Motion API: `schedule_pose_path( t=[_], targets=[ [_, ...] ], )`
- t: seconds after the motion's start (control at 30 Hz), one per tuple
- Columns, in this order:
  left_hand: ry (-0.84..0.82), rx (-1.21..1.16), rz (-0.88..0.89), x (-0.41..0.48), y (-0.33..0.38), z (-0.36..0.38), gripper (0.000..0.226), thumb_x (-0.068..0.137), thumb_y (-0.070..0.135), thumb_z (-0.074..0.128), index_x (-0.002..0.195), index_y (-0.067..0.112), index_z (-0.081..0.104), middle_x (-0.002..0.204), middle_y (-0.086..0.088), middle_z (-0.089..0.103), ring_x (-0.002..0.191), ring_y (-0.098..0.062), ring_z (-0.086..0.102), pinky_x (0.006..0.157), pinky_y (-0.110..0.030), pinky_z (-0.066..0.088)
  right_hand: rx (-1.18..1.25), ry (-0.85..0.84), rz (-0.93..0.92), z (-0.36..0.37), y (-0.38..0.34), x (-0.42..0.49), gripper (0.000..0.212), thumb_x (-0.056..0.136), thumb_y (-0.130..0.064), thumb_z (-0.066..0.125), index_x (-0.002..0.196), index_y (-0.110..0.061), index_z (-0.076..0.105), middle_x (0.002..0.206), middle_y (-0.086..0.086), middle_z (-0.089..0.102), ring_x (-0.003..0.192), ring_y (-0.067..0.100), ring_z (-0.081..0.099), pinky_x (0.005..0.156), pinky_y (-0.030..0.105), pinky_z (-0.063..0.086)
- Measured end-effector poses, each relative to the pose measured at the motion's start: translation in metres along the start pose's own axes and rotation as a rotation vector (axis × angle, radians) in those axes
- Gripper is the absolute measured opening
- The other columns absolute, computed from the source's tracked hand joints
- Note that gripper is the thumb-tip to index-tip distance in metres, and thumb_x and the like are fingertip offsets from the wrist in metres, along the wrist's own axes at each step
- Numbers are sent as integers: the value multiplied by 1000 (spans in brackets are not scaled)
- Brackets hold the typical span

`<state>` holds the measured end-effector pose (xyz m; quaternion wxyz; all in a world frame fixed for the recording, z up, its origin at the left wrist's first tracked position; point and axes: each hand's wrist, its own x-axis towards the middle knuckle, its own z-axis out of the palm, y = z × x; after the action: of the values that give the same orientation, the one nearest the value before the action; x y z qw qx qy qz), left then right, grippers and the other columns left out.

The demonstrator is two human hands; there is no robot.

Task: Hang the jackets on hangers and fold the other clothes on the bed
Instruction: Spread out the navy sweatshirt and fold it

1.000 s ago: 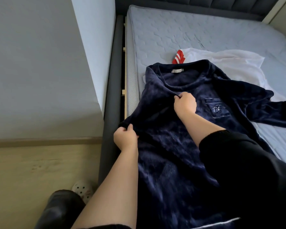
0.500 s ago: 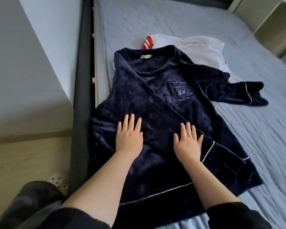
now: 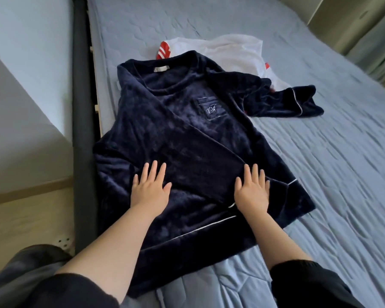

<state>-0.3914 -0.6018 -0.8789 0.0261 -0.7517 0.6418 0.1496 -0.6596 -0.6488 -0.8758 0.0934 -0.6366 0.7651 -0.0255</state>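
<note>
A dark navy velvet top (image 3: 182,138) with white piping and a monogrammed chest pocket lies face up on the blue-grey mattress (image 3: 320,174). Its left sleeve is folded diagonally across the front. The other sleeve stretches out to the right. My left hand (image 3: 150,188) lies flat, fingers spread, on the folded sleeve near the top's left side. My right hand (image 3: 251,192) lies flat near the sleeve's cuff, by the white piping. Neither hand grips anything. A white garment with red stripes (image 3: 231,50) lies behind the navy top, partly under it.
The dark bed frame rail (image 3: 81,107) runs along the left of the mattress, with a pale wall (image 3: 20,85) and wooden floor (image 3: 20,218) beyond it. A white perforated shoe (image 3: 63,241) sits on the floor by the rail. Pale cabinets (image 3: 342,23) stand at the far right.
One second ago both hands pinched the left sleeve and shoulder. The sleeve now lies folded across the front, and both hands rest flat and open on it.
</note>
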Motion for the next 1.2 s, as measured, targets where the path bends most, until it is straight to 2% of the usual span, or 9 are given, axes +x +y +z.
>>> schedule_pose_path(
  t=[0.2, 0.37, 0.47, 0.53, 0.63, 0.8, 0.93, 1.03, 1.2],
  targets=[
    [13, -47, -91, -2, 21, -14, 59, 100, 48, 13, 152, 26, -4, 160, 0, -10, 146, -23, -15, 118, -49, 3, -3, -14, -22, -6, 3, 2, 61, 100, -43, 24, 154, -19, 9, 161, 9, -2, 148, 24, -5, 118, 49, -1],
    [46, 14, -51, -2, 44, -23, 59, 100, 49, 12, 152, 26, 1, 160, -5, -8, 146, -27, -15, 116, -51, 0, 82, 18, -183, -17, -26, 11, 59, 101, -42, 28, 152, -15, 17, 161, 9, 3, 148, 25, -4, 116, 52, -1],
    [38, 45, -31, 7, 55, -32, 58, 101, 48, 16, 152, 27, 1, 160, -6, -8, 146, -29, -15, 117, -51, 0, 169, -4, -227, -24, -39, 26, 56, 101, -40, 31, 149, -12, 25, 159, 11, 16, 145, 29, 14, 115, 49, 14],
    [31, 62, -19, 15, 63, -39, 58, 101, 47, 17, 152, 28, -1, 160, -5, -9, 145, -29, -16, 116, -52, 0, 222, -15, -200, -28, -43, 39, 55, 101, -40, 33, 147, -11, 28, 154, 11, 28, 136, 33, 31, 107, 48, 29],
    [-46, 1, -70, 35, 75, -49, 57, 101, 49, 16, 151, 31, -4, 160, -4, -13, 145, -29, -18, 115, -54, -2, 228, -67, -146, -32, -44, 61, 51, 102, -42, 32, 143, -12, 35, 143, 12, 39, 127, 33, 38, 98, 48, 36],
    [-81, -58, -74, 74, 85, -58, 60, 99, 53, 19, 150, 35, -7, 159, -4, -18, 144, -30, -21, 114, -56, -3, 264, -19, -106, -29, -55, 92, 48, 100, -40, 37, 139, -13, 43, 143, 14, 37, 127, 34, 35, 101, 46, 33],
    [-31, -12, -50, 100, 76, -57, 63, 98, 57, 18, 149, 37, -12, 157, -5, -23, 143, -31, -24, 114, -57, -3, 229, 6, -151, -19, -69, 119, 54, 98, -42, 39, 145, -14, 34, 157, 13, 19, 142, 33, 18, 113, 48, 16],
    [6, 9, -49, 120, 73, -57, 65, 96, 61, 15, 149, 35, -13, 157, -5, -23, 143, -31, -24, 113, -57, -5, 190, -97, -157, -5, -72, 138, 59, 98, -46, 37, 148, -16, 26, 159, 13, 12, 146, 30, 8, 116, 52, 7],
    [80, 11, -41, 147, 84, -48, 67, 94, 63, 13, 149, 33, -12, 157, -7, -21, 143, -32, -23, 113, -58, -7, 75, -99, -162, 18, -71, 149, 65, 96, -48, 36, 150, -16, 19, 158, 14, 14, 143, 31, 14, 113, 50, 15]
  ],
)
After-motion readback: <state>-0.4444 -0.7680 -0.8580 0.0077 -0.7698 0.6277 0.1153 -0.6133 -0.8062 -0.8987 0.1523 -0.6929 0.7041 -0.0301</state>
